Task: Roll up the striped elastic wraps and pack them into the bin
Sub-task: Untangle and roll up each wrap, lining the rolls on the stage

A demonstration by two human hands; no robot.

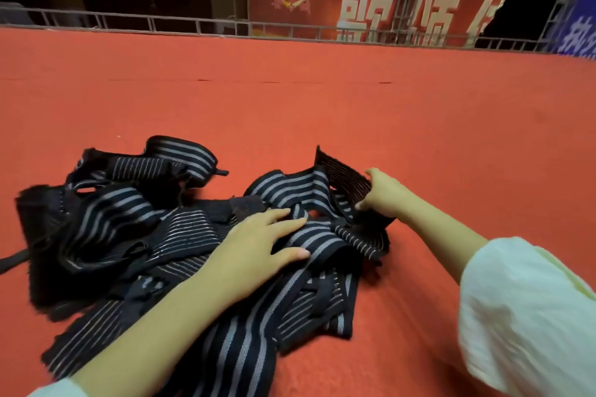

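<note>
From a white sleeve [522,316], the right hand [383,193] pinches the end of one wrap [345,179]. The left hand [258,245] rests flat, fingers straight, on the striped wraps [129,222].

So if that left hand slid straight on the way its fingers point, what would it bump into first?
Probably the bunched fold of striped wrap just beyond its fingers; the left hand lies flat on the pile. Further on is the wrap end the right hand pinches, though depth is unclear.
</note>
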